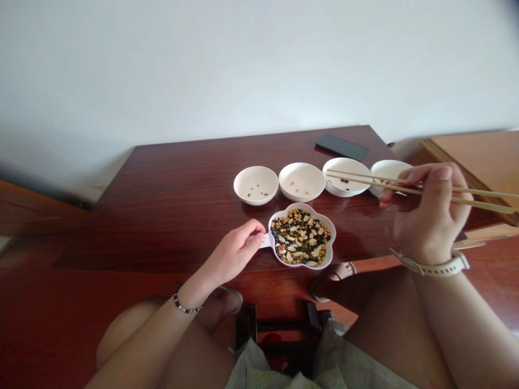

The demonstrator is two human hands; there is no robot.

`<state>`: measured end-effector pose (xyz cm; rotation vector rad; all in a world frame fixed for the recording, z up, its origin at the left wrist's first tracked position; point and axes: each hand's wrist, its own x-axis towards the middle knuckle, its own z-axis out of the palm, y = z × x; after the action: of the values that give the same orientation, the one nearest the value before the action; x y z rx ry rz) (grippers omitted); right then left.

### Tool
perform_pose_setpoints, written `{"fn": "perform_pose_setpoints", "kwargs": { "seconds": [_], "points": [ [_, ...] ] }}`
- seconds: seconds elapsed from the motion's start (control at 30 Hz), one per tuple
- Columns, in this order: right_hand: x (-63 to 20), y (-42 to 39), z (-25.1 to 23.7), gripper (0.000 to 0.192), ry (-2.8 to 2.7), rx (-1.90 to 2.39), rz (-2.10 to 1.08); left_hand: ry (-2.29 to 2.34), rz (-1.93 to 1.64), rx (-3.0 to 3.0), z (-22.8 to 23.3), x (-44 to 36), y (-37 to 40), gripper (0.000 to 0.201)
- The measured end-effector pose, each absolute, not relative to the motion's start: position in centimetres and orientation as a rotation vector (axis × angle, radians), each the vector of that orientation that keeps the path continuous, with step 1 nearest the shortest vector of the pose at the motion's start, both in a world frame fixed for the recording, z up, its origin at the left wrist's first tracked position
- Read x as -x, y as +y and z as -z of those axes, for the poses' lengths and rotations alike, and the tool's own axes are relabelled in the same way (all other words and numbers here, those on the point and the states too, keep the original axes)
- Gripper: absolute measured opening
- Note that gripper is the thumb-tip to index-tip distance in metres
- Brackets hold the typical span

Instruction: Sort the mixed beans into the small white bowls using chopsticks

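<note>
My left hand (239, 246) pinches the short handle of a white flower-shaped dish (333, 237) at the table's front edge. Mixed beans and peanuts (300, 235) fill the dish: black, yellow and green ones with pale peanut halves. Held in my right hand (432, 208) is a pair of wooden chopsticks (377, 182), their tips over the third white bowl (346, 189), which has a few black beans in it. I cannot make out anything between the tips. The leftmost bowl (256, 200) contains several green beans, and the second bowl (302, 197) a few yellow ones.
A fourth white bowl (389, 163) is partly hidden behind my right hand. Behind the bowls, a dark phone-like slab (341, 147) lies on the brown wooden table (182, 200). The white wall (243, 70) rises behind it, and a lighter wooden surface (478, 154) stands at the right.
</note>
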<state>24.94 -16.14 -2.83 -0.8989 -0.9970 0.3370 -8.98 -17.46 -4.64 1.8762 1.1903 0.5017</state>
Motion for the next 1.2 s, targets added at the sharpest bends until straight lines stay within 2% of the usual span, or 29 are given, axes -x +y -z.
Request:
{"fn": "perform_pose_setpoints", "kwargs": {
  "seconds": [0.43,0.63,0.9,1.2],
  "points": [
    [-35.0,-15.8,2.2,0.037,-0.808,1.007,-0.078,1.187,-0.457,-1.840,3.6,7.8,-17.1,0.027],
    [-37.9,-16.8,3.1,0.030,-0.836,1.172,-0.145,1.198,-0.439,-1.832,3.6,7.4,-17.0,0.026],
    [-38.3,-17.1,3.6,0.038,-0.935,1.347,-0.310,1.207,-0.429,-1.825,3.7,7.1,-16.9,0.026],
    [-38.6,-16.0,4.3,0.035,-1.018,1.399,-0.277,1.200,-0.443,-1.824,3.6,7.2,-17.0,0.025]
  ]
}}
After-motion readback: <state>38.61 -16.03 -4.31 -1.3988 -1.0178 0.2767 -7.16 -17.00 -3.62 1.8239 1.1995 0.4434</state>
